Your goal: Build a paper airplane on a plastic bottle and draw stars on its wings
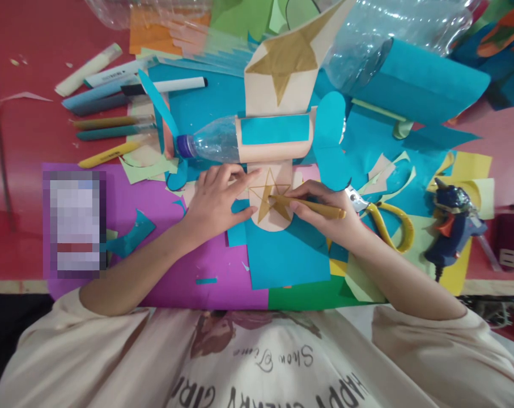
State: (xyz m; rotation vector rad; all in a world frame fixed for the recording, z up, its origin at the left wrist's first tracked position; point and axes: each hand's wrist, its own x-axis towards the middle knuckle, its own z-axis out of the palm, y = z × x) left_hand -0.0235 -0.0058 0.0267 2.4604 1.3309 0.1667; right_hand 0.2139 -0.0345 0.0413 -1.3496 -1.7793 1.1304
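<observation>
A clear plastic bottle (216,139) with a purple cap (185,146) lies on its side, wrapped in cream and blue paper. Cream paper wings stick out above and below it. The upper wing bears a filled gold star (282,59); on the lower wing is a star outline (270,195) with gold in its lower part. My right hand (325,209) is closed around a gold marker (314,206), whose tip is on the lower star. Spread flat, my left hand (220,198) rests at that wing's left edge, fingertips touching the paper.
Yellow-handled scissors (388,226) lie right of my right hand, near a blue glue gun (454,224). Several markers (107,122) lie at the left. A blurred rectangular object (76,224) rests on purple paper. A blue paper roll (422,82) and large clear bottles stand farther back.
</observation>
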